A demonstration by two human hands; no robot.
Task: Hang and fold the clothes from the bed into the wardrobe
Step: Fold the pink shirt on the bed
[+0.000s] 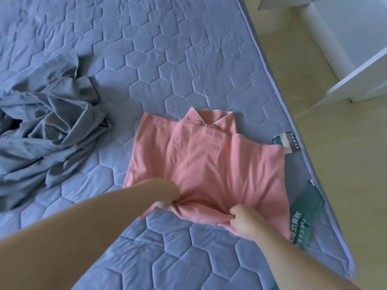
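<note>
Pink shirt (206, 162) lies flat on the quilted blue mattress (146, 59) right before me, collar pointing away, sides already turned in so that it makes a rough rectangle; my left hand (165, 192) is curled into the near hem at its left part, fingers bunching the cloth, and my right hand (244, 221) pinches the same hem further right, thumb and fingers closed round a fold of it; the fabric between my two hands is gathered and wrinkled, lifted a little off the mattress. Off to my left a grey-blue garment (48, 130) sits in a crumpled heap, well apart from the shirt; beside the shirt's right edge a small printed label (290, 141) lies on the mattress, and nearer me a dark green tag (304, 210) with pale lettering lies along the mattress edge; past that edge I see pale wooden floor (335, 164) and white furniture (356, 59) at the upper right.
</note>
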